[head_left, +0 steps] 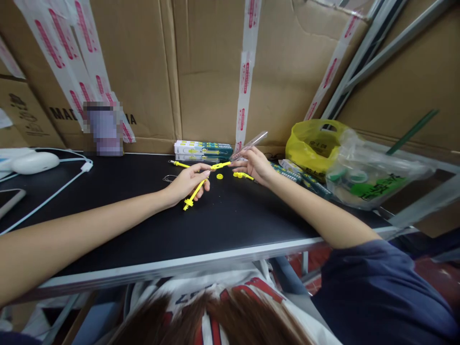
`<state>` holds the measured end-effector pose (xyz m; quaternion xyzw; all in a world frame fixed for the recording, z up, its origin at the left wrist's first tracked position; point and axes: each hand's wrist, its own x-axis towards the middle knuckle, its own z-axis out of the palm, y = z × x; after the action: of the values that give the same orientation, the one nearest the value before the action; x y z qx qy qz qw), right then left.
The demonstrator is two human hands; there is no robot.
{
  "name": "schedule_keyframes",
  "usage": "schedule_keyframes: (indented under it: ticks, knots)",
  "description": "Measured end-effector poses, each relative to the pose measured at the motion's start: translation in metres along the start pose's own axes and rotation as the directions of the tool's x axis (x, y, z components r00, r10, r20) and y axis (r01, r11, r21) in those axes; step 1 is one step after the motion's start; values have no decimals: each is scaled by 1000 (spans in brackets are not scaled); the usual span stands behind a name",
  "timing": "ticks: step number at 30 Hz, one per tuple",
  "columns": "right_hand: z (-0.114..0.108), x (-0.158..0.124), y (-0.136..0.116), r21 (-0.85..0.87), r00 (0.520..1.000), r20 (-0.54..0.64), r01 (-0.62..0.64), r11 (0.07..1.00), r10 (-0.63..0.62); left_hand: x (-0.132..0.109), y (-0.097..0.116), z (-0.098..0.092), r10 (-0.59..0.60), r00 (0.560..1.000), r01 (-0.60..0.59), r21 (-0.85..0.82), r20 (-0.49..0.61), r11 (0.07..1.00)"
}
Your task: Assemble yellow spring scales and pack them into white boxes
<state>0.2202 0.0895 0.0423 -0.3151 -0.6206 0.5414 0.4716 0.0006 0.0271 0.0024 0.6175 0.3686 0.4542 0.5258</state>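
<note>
My left hand (192, 184) is closed round a thin yellow plastic rod (197, 190) that slants down to a cross-shaped end. From its fingertips a second narrow yellow plastic piece (220, 166) points right, its far end close to my right fingers. Whether the two yellow parts are joined is hidden by the fingers. My right hand (257, 166) pinches a clear plastic tube (253, 143), tilted up to the right. Below and between the hands lie a small round yellow cap (219, 176) and another yellow part (243, 175). A yellow-tipped stick (178, 164) rests behind my left hand.
Printed boxes (203, 147) stand against the cardboard wall (208, 72). At the right are a yellow plastic bag (312, 143) and a clear bag (373, 182) holding a cup. White cables (53, 201) and a phone (12, 203) lie left on the black tabletop (230, 225).
</note>
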Motion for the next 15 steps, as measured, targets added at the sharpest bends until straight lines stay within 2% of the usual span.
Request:
schedule_keyframes:
  ticks: [15]
  knots:
    - [11, -9, -2, 18, 992, 124, 12, 1000, -14, -1, 1, 0, -5, 1000, 5, 51, 5, 999]
